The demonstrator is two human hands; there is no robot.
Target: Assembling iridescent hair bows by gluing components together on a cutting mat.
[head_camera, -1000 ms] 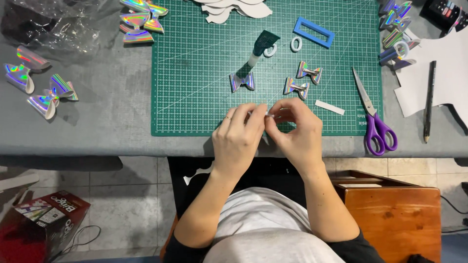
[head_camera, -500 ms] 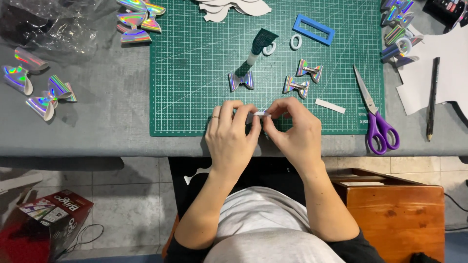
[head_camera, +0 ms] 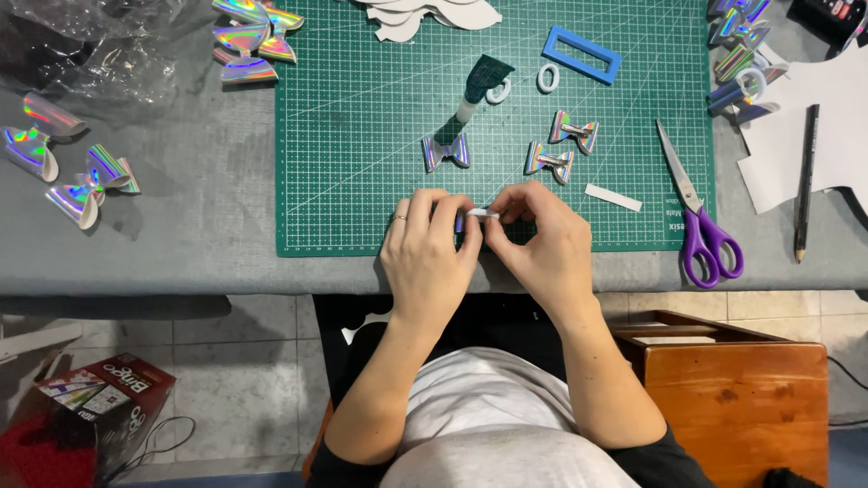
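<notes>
left hand [head_camera: 429, 248]: at the near edge of the green cutting mat [head_camera: 362, 136], fingers curled in and pinched on a small white strip [head_camera: 482, 214], ring on one finger
right hand [head_camera: 542, 239]: right up against the left one, fingertips closed on the same little strip from the other side
white strip: held between both hands just above the mat's front edge; there's a bit of shiny holographic stuff tucked under the fingers, but it's too hidden to say what exactly
finished bows on the mat: three small holographic bows, one mid-mat [head_camera: 447, 152] and two [head_camera: 561, 149] a bit to the right, all just beyond the hands
glue gun [head_camera: 479, 83]: dark one lying tilted above the middle bow
spare strip [head_camera: 613, 197]: another white strip lying on the mat, near the right hand
scissors [head_camera: 701, 217]: purple handles, at the mat's right edge, well apart from the hands
blue rectangular frame [head_camera: 583, 54]: top of the mat
bigger holographic bows [head_camera: 68, 163]: off on the grey table to the left
</notes>
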